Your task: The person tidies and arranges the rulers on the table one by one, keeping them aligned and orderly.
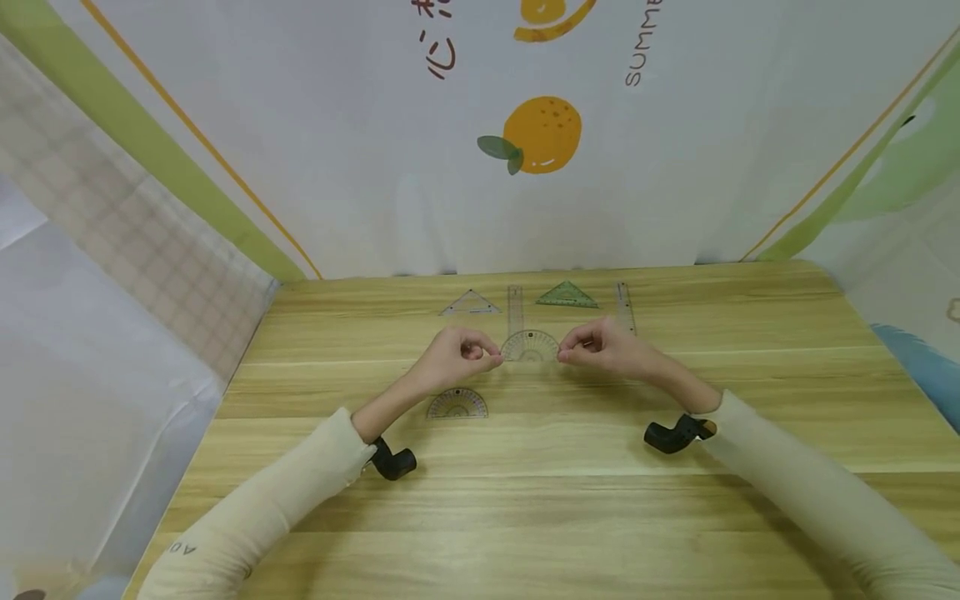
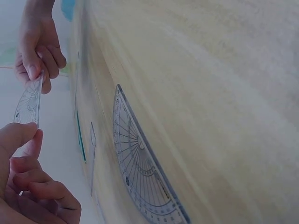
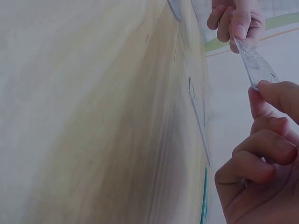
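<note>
Hands share one clear protractor (image 1: 530, 346) held above the table (image 1: 570, 500): left hand (image 1: 450, 358) pinches its left corner, right hand (image 1: 607, 348) its right corner, straight edge running side to side between them. Second protractor (image 1: 457, 404) lies flat nearer the left hand.

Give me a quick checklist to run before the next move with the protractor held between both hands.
1. Left hand pinches one end of the held protractor: ok.
2. Right hand pinches the other end: ok.
3. Held protractor lifted off the table: ok, per the wrist views.
4. Second protractor lies flat, apart from both hands: ok.
5. Triangles and rulers at the far edge lie untouched: ok.
6. Held protractor's markings readable: cannot tell.
</note>
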Action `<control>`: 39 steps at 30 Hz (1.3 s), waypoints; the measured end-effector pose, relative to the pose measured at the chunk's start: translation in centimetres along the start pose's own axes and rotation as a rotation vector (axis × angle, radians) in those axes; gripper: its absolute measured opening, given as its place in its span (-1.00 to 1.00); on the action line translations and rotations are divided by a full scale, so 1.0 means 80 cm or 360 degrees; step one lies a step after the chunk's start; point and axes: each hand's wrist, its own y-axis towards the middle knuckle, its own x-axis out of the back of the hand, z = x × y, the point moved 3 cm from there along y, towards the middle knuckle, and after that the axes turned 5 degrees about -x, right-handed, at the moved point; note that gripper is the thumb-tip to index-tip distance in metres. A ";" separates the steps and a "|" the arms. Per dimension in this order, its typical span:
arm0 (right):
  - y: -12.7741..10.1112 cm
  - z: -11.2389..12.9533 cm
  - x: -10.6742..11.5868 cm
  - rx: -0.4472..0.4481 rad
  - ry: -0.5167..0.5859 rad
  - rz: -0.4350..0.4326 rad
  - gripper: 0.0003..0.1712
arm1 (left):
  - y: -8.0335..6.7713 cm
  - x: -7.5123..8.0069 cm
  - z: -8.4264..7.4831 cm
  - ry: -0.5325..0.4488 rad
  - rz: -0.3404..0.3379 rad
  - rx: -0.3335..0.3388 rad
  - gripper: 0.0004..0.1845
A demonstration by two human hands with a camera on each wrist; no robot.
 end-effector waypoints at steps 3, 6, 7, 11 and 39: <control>-0.002 0.001 -0.001 -0.0012 -0.0010 -0.0012 -0.82 | 0.000 -0.001 0.001 0.0005 -0.0004 0.0009 -0.86; -0.002 0.001 -0.003 -0.0025 -0.0013 -0.0026 -0.81 | -0.001 -0.001 0.002 -0.0001 -0.0003 0.0022 -0.86; -0.003 0.002 -0.003 -0.0027 -0.0016 -0.0031 -0.81 | -0.001 -0.002 0.003 -0.0007 -0.0002 0.0027 -0.86; -0.005 0.002 -0.006 -0.0042 -0.0055 -0.0061 -0.82 | -0.003 -0.002 0.004 -0.0014 -0.0002 0.0054 -0.86; -0.011 0.002 -0.029 -0.0064 0.0044 0.0030 -0.85 | -0.029 -0.008 0.006 -0.0034 0.0039 0.0106 -0.88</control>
